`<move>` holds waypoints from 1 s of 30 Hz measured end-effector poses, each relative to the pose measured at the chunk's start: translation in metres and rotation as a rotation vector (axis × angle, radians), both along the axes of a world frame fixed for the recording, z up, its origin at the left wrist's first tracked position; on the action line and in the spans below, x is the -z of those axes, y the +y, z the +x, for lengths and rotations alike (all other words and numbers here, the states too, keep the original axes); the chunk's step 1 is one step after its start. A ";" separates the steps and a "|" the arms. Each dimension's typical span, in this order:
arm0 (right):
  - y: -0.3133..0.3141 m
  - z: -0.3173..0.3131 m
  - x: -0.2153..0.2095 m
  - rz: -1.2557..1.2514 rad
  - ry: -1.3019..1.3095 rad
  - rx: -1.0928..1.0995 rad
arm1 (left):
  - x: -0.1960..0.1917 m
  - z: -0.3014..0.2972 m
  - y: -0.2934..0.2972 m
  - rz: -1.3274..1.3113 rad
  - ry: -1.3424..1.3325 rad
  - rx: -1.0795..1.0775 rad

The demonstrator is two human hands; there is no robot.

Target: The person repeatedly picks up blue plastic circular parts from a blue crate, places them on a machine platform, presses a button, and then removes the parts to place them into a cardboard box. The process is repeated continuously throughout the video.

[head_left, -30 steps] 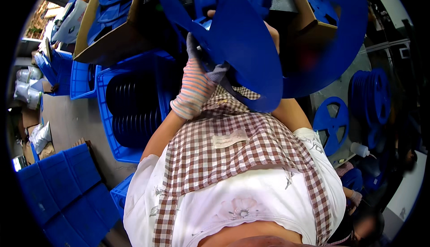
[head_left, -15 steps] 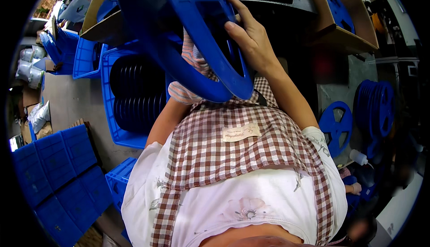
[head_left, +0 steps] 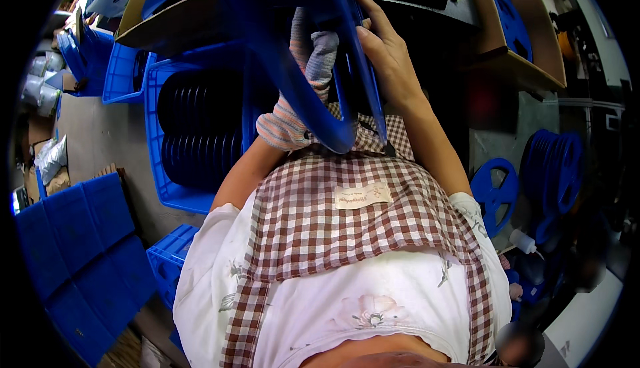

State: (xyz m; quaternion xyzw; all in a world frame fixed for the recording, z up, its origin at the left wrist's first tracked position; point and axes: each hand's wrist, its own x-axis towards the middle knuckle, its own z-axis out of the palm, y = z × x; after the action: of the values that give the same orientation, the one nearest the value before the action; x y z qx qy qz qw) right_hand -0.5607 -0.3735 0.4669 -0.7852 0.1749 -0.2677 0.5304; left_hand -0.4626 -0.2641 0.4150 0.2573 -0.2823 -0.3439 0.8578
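Note:
A large blue plastic reel (head_left: pixel 323 127), two round sides with cut-out windows, is held up in front of my chest and runs out of the top of the picture. My right hand (head_left: pixel 393 68), bare, grips its right side by the rim, with thumb and fingers bent over the edge. In a striped knitted glove, my left hand (head_left: pixel 320 61) reaches up between the two sides and holds the reel from within. The left side of the reel covers part of that glove, so some fingertips are hidden.
At my left stands a blue crate (head_left: pixel 155 148) of black discs, below an open cardboard box (head_left: pixel 167 25). Another cardboard box (head_left: pixel 533 55) is at upper right. Blue reels (head_left: pixel 557 175) stand at right, near a white bottle (head_left: pixel 522 241) and another person's hand (head_left: pixel 515 292). Blue crates (head_left: pixel 80 255) fill the lower left.
The reel has turned so its right side now shows nearly edge-on, and the gap between its sides looks wider. More of my gloved left hand shows. My right hand has shifted slightly right.

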 end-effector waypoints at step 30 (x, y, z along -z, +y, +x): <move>-0.001 -0.001 0.011 0.103 -0.050 -0.042 | -0.015 -0.001 0.004 0.412 -0.775 -0.354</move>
State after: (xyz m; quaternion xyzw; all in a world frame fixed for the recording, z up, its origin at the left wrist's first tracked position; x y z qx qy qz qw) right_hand -0.5616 -0.3743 0.4559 -0.7534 0.1587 -0.2666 0.5798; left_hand -0.4632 -0.2600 0.4298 0.5755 -0.4594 -0.1200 0.6659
